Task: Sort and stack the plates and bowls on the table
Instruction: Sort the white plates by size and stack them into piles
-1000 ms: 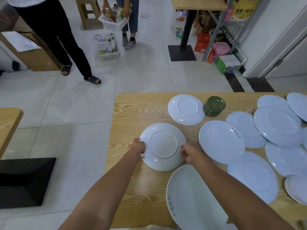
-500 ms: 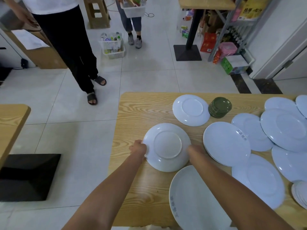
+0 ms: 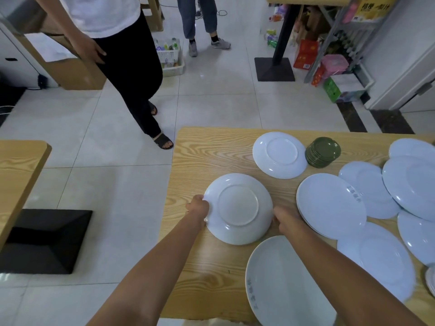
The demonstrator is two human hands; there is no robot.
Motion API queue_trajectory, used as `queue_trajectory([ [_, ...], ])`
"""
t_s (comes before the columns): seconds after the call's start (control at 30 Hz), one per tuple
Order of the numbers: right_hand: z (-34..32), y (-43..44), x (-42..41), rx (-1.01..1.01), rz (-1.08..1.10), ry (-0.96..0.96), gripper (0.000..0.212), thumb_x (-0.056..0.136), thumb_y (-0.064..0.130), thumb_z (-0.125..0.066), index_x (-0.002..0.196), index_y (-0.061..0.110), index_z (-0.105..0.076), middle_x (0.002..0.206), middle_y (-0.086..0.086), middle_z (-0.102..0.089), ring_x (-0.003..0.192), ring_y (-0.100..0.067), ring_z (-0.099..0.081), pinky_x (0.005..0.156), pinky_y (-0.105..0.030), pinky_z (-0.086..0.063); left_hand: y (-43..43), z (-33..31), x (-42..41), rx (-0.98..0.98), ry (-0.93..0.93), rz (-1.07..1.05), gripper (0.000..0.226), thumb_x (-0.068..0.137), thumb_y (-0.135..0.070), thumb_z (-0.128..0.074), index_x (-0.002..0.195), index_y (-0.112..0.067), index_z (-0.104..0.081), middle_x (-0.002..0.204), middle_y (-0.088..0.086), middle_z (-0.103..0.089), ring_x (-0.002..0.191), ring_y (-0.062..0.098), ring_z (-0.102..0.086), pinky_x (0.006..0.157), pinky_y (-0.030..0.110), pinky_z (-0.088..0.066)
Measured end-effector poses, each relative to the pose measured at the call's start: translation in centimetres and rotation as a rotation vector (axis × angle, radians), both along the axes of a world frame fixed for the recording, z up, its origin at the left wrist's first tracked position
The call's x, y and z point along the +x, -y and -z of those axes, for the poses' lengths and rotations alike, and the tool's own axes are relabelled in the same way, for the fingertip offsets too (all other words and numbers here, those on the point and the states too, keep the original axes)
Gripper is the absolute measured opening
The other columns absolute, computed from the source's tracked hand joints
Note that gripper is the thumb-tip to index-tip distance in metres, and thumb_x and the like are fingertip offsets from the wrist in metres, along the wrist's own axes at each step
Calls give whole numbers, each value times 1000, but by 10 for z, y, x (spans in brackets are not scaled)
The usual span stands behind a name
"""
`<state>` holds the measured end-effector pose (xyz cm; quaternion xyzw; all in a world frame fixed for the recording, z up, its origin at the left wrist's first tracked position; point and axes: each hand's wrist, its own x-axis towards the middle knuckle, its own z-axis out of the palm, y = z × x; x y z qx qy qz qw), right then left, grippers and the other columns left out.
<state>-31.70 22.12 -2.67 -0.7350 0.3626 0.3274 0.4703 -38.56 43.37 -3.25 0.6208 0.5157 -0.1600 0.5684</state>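
An upside-down white bowl-like plate (image 3: 237, 208) lies on the wooden table (image 3: 202, 156) near its left edge. My left hand (image 3: 197, 207) grips its left rim and my right hand (image 3: 281, 217) grips its right rim, fingers tucked under. A second upside-down white plate (image 3: 280, 154) sits farther back. A stack of small green bowls (image 3: 323, 151) stands beside it. A flat white plate stack (image 3: 330, 205) lies to the right of my right hand. A large plate (image 3: 277, 281) lies near the front edge, partly under my right forearm.
Several more white plates (image 3: 412, 182) overlap along the table's right side. A person (image 3: 122, 50) in black trousers stands close to the table's far left corner, another farther back. A second table (image 3: 16, 170) is at the left. Boxes and shelves fill the back right.
Both hands stay on the upside-down plate's rims, which has barely shifted. The person in black trousers has walked closer to the table. The view has tilted up slightly.
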Motion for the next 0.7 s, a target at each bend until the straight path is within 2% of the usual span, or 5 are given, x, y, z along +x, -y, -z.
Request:
queue_trajectory([
  [0.17, -3, -7, 1, 84, 89, -27, 17, 77, -8, -41, 89, 1, -50, 92, -13, -49, 90, -28, -48, 76, -34, -44, 1, -6, 1, -15, -20, -41, 45, 88, -6, -29, 122, -26, -52, 135, 8, -41, 99, 29, -54, 78, 41, -57],
  [0.33, -5, -7, 9, 65, 50, 47, 28, 81, -11, -28, 63, 6, -40, 69, -8, -36, 61, -18, -31, 53, -24, -27, 4, -9, 3, -86, 33, -94, 46, 86, 3, -30, 122, -17, -52, 132, 15, -41, 90, 27, -49, 52, 31, -51],
  [0.47, -12, 9, 8, 31, 64, 80, 27, 78, -14, -28, 65, 3, -44, 70, -10, -37, 63, -19, -32, 56, -26, -32, 11, -23, 3, -354, 112, -210, 14, 88, -11, -43, 82, -8, -56, 81, 12, -59, 62, 25, -52, 44, 26, -50],
  [0.63, -29, 34, 5, 94, 62, 229, 34, 79, -17, -24, 73, 6, -49, 66, -3, -35, 60, -15, -28, 49, -25, -21, 23, -33, 6, -475, 114, -380, 21, 90, -27, -42, 74, -14, -44, 86, 9, -55, 88, 28, -51, 95, 47, -47],
  [0.7, -34, 46, -1, 132, 36, 284, 36, 77, -18, -26, 77, 7, -52, 66, -3, -39, 61, -16, -33, 50, -25, -26, 33, -40, 7, -457, 154, -384, 20, 93, -27, -44, 79, -13, -49, 86, 7, -55, 87, 26, -52, 92, 42, -46],
])
